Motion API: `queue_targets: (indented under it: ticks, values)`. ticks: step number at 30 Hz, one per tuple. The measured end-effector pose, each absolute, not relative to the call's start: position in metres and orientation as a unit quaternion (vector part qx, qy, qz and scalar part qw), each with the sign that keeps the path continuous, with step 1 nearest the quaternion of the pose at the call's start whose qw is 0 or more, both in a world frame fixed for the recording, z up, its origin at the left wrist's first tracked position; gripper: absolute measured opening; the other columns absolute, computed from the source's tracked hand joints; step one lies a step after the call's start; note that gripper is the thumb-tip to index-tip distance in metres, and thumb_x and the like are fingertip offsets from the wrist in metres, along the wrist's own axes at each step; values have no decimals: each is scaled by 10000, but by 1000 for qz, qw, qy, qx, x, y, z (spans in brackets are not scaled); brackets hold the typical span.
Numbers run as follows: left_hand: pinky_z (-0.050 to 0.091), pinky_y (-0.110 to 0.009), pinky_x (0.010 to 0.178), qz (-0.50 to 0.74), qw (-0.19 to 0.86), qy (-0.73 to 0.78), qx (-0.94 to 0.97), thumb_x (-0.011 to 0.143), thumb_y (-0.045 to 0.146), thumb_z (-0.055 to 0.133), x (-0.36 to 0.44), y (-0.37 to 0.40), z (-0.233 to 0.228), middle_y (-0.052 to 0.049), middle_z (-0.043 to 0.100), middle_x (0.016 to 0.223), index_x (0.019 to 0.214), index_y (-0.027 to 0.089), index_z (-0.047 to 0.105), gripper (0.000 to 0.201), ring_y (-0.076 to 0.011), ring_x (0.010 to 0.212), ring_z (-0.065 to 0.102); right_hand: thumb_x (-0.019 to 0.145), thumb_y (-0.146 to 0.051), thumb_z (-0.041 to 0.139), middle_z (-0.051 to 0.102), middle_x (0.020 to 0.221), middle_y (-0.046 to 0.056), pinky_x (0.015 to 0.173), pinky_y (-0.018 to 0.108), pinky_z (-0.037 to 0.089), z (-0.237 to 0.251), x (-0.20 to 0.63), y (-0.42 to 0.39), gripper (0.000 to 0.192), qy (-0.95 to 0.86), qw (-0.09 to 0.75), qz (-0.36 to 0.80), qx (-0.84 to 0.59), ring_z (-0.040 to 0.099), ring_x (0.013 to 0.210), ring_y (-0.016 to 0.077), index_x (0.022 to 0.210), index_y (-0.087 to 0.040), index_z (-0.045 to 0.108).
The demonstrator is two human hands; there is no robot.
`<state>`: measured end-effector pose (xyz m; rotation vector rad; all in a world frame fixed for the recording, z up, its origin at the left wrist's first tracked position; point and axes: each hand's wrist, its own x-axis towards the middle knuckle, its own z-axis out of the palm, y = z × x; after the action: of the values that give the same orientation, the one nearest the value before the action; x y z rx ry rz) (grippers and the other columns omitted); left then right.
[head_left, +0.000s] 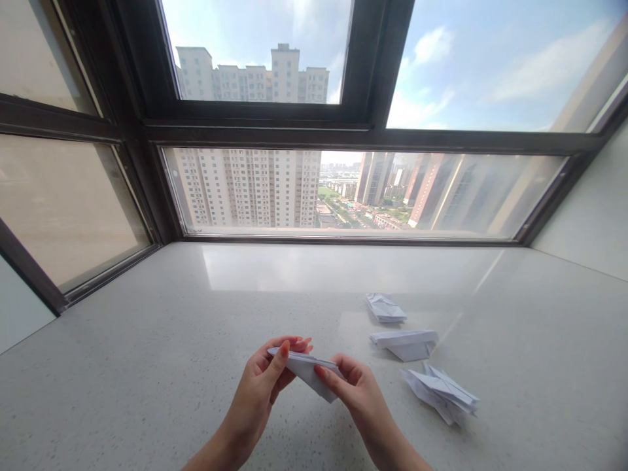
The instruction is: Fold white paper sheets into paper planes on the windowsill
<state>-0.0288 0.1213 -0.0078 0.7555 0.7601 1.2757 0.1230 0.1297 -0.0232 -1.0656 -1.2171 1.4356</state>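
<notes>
Nearest the camera, at the lower centre of the frame, two bare hands are pinching a folded white paper piece (308, 374) between them, lifted just above the pale speckled surface (147, 366). The left hand (265, 383) is closing thumb and fingertips on the piece's left end, while the right hand (356, 392) is gripping its right end from below and behind.

Judging by the layout, the work is looking well underway: three finished-looking folded papers are lying to the right, one at the far spot (385, 307), one in the middle (406, 343) and one nearest the lower right (441, 391), each apart from the others. The piece in hand is appearing partly shaped, a flat tapered wedge with a crisp upper edge and layered flaps; its lower point is hanging down. Beyond, a dark-framed window (373, 134) is showing tower blocks.
</notes>
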Motion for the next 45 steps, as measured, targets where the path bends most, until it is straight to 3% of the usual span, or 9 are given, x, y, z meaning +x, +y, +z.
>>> queue_targets:
  ticks: [8, 14, 19, 26, 34, 38, 45]
  values:
    - [402, -372, 908, 568, 667, 336, 345, 746, 364, 574, -28, 122, -11, -134, 658, 990, 860, 110, 657, 290, -236, 968, 579, 560, -514, 664, 437, 490, -46, 467, 210, 241, -23, 122, 129, 391, -495, 468, 579, -448, 345, 483, 88, 540, -161, 495]
    - [401, -346, 915, 581, 668, 325, 332, 757, 352, 566, -28, 123, -13, -120, 667, 974, 852, 119, 665, 270, -222, 998, 564, 601, -517, 638, 516, 561, -22, 507, 213, 285, -23, 122, 129, 379, -501, 463, 590, -433, 399, 532, 108, 685, -149, 606]
    - [415, -354, 895, 558, 669, 354, 339, 717, 352, 609, -28, 122, -8, -132, 658, 1002, 847, 113, 668, 278, -239, 973, 578, 592, -508, 648, 476, 510, -36, 489, 211, 260, -26, 124, 130, 370, -491, 476, 585, -436, 367, 502, 94, 606, -145, 580]
    - [429, -352, 861, 534, 674, 377, 343, 672, 292, 668, -29, 123, -9, -122, 681, 942, 1008, 147, 578, 377, -213, 896, 615, 609, -493, 644, 468, 503, -34, 478, 214, 254, -24, 126, 129, 362, -498, 474, 572, -448, 360, 496, 90, 577, -144, 556]
    - [463, -295, 804, 553, 655, 391, 336, 614, 249, 714, -26, 123, -14, -75, 707, 791, 788, 128, 636, 226, -159, 757, 632, 632, -475, 636, 513, 545, -19, 483, 208, 285, -27, 125, 131, 343, -514, 471, 555, -455, 403, 525, 100, 650, -134, 609]
    - [465, -266, 790, 556, 649, 390, 343, 638, 257, 696, -25, 124, -15, -59, 707, 760, 802, 131, 645, 213, -137, 735, 629, 659, -470, 617, 558, 608, 2, 502, 209, 318, -28, 125, 131, 347, -516, 477, 549, -453, 433, 562, 111, 736, -132, 637]
    - [477, -259, 735, 494, 603, 450, 436, 648, 332, 677, -30, 126, -13, -50, 690, 718, 811, 125, 657, 264, -144, 718, 613, 645, -457, 637, 552, 566, -4, 500, 202, 308, -28, 127, 132, 331, -493, 491, 562, -448, 423, 537, 98, 664, -126, 628]
